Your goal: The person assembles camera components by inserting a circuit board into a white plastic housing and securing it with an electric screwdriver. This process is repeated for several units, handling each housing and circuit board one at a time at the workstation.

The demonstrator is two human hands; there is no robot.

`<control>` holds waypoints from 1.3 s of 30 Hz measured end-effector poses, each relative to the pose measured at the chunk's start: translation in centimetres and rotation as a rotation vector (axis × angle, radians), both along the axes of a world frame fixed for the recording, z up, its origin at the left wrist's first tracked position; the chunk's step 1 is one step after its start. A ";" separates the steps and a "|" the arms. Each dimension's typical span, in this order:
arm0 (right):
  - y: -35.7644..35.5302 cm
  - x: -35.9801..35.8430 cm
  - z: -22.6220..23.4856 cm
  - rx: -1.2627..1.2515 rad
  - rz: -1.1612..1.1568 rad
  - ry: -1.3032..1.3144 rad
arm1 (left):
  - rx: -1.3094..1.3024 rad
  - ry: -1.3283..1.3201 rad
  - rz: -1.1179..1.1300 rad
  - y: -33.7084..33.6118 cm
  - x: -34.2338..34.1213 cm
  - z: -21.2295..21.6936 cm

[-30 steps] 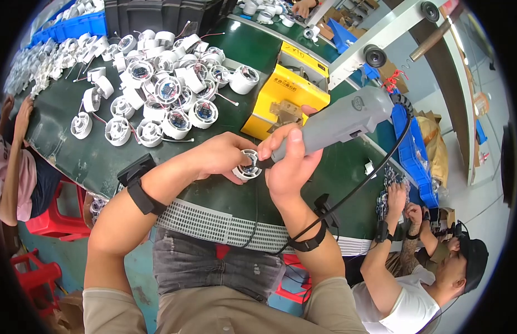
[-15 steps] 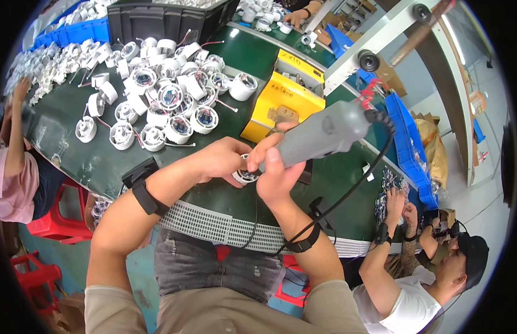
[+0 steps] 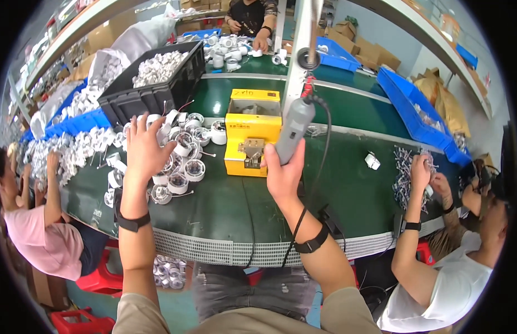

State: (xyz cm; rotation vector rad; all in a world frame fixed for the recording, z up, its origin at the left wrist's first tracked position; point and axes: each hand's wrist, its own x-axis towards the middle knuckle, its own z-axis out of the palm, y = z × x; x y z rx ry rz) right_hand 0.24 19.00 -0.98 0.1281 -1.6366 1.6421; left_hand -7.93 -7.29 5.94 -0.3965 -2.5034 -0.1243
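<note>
My right hand (image 3: 285, 177) is wrapped round a grey electric screwdriver (image 3: 297, 125), which hangs by a red cord and has a black cable. Its lower end is at the front of a yellow screw feeder (image 3: 236, 136), beside the metal block there; the bit is hidden by my fingers. Over the left side of a heap of round white housings (image 3: 195, 170), my left hand (image 3: 144, 153) is open with its fingers spread. Several of these housings show circuit boards and short wires. Whether my left fingers touch any of them I cannot tell.
Behind the heap stands a black crate (image 3: 158, 83) of small white parts. A blue tray (image 3: 411, 108) lies at the right. A white piece (image 3: 372, 161) sits alone on the green table (image 3: 342, 206). Co-workers sit left and right; another person works across the table.
My left hand has left the white housing it held near the screwdriver and moved left over the heap. The screwdriver has gone from that housing to the yellow feeder. The view has tilted up.
</note>
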 end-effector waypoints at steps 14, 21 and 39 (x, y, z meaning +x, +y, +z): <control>0.3 -0.5 -0.2 0.140 -0.263 0.055 | 0.002 -0.332 -0.560 9.9 -11.6 -4.2; 0.4 0.0 0.1 0.275 -0.407 0.154 | 0.459 -0.192 -0.429 4.6 -3.7 2.2; 0.1 -0.2 -0.4 0.209 -0.276 0.053 | 0.203 -0.324 -0.984 4.9 9.3 -7.5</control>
